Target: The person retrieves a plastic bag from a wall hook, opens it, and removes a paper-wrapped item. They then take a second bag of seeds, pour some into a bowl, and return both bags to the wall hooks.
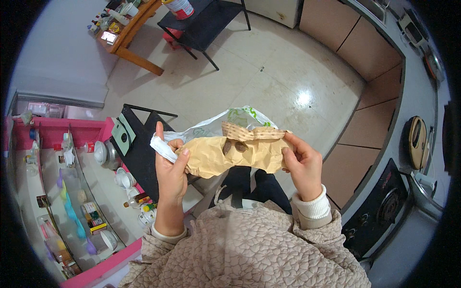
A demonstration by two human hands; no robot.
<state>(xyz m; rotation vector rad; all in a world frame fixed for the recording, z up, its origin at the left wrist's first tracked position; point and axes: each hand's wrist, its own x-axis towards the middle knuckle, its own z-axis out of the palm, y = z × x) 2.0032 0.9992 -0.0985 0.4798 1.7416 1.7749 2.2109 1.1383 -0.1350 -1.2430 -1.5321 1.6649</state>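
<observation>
Between my hands a crumpled brown paper bag (207, 156) is stretched sideways, its printed edge (252, 134) folded over at the top. Two small dark brown pieces (234, 147) show at its middle; I cannot tell what they are. My left hand (172, 174) grips the paper's left end between thumb and fingers. A twisted white plastic bag handle (164, 148) is also looped over those fingers. My right hand (303, 163) pinches the paper's right end. Behind the paper hangs the white plastic bag (230, 117) with green print, mostly hidden.
To the left stands a pink-edged shelf unit (102, 268) with bowls and bottles. Beside it is a black folding stand (138, 154). A grey counter (414, 97) with a black gas stove (381, 205) curves along the right. A black two-tier rack (209, 25) and wooden table (138, 61) stand ahead.
</observation>
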